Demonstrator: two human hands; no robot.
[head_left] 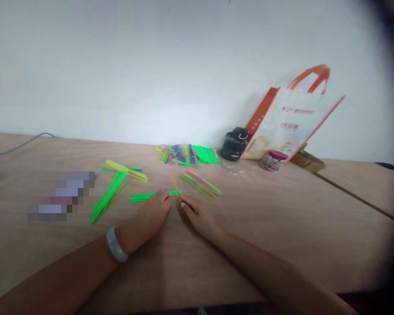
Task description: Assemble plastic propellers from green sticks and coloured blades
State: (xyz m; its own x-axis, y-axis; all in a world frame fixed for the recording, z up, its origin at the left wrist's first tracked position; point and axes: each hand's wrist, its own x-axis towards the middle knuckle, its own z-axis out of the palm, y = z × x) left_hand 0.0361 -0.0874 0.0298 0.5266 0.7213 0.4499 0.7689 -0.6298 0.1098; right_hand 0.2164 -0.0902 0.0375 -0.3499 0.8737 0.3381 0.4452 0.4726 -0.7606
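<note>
My left hand [154,214] pinches a flat bright green plastic stick [144,197] near its right end, and a short green piece shows past my fingertips. My right hand [197,215] sits beside it with curled fingers, its tips against my left fingertips. A thin orange stick [175,183] runs down into the gap between my hands, and its lower end is hidden. Whether my right hand grips it, I cannot tell. A bundle of green sticks [107,197] lies left of my hands, and a mixed green, pink and yellow bundle [201,184] lies to their right.
A heap of multicoloured sticks [187,155] and crossed yellow-green sticks [124,171] lie on the wooden table [282,205]. A pixelated object [64,197] lies left. Along the white wall stand a black jar [234,144], a red-lidded jar [273,160] and an orange-trimmed white bag [290,118].
</note>
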